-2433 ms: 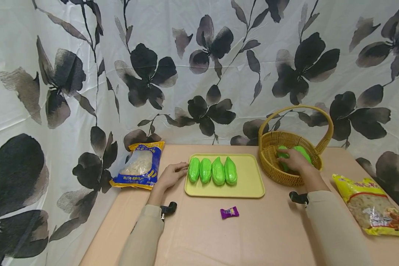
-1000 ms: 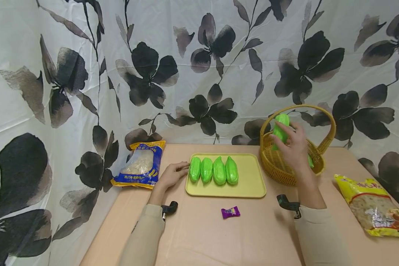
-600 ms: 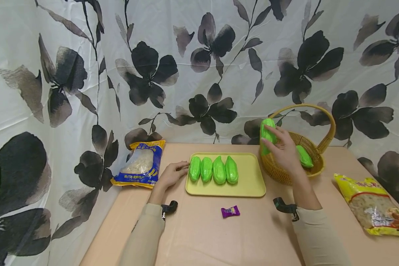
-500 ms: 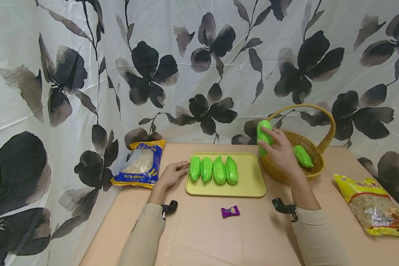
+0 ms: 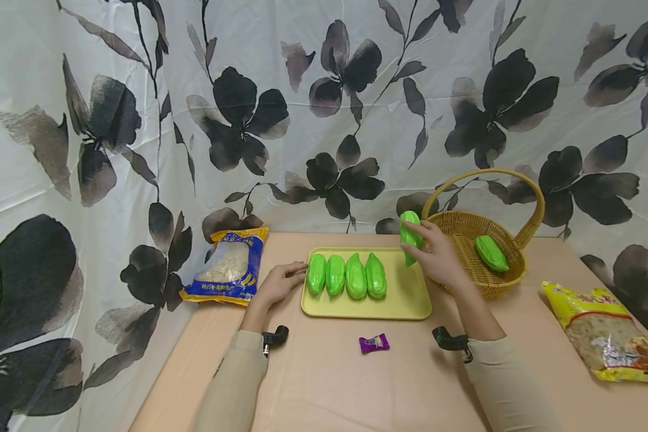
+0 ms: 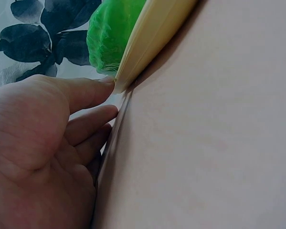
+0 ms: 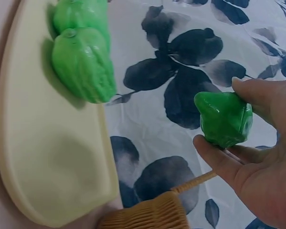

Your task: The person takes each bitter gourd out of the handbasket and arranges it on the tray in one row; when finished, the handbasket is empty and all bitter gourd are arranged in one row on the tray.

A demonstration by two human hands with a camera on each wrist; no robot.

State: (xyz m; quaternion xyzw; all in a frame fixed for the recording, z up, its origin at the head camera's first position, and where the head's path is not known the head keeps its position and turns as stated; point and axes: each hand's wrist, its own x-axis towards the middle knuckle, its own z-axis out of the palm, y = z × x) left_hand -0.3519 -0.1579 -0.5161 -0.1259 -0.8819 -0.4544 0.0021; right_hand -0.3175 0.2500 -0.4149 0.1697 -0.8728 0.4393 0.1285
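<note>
My right hand (image 5: 437, 255) pinches a green, ridged toy bitter melon (image 5: 410, 234) between thumb and fingers, raised above the right end of the yellow tray (image 5: 405, 303). In the right wrist view the held melon's pointed tip (image 7: 222, 119) faces the camera. On the tray's left half several similar melons (image 5: 356, 277) lie side by side in a row. At the tray's left edge is my left hand (image 5: 277, 285); in the left wrist view its thumb (image 6: 92, 91) touches the tray rim, with the fingers relaxed beside it. One more melon (image 5: 491, 253) lies in the wicker basket (image 5: 464, 225).
A purple wrapped candy (image 5: 374, 344) lies in front of the tray. A blue-and-yellow bag (image 5: 225, 267) is at the left, a yellow bag (image 5: 607, 336) at the right. The basket's tall handle (image 5: 486, 172) arches up. Behind the table hangs a floral cloth (image 5: 281, 198).
My right hand has taken a melon out of the basket and carried it left and down over the tray's right end. My left hand has stayed at the tray's edge.
</note>
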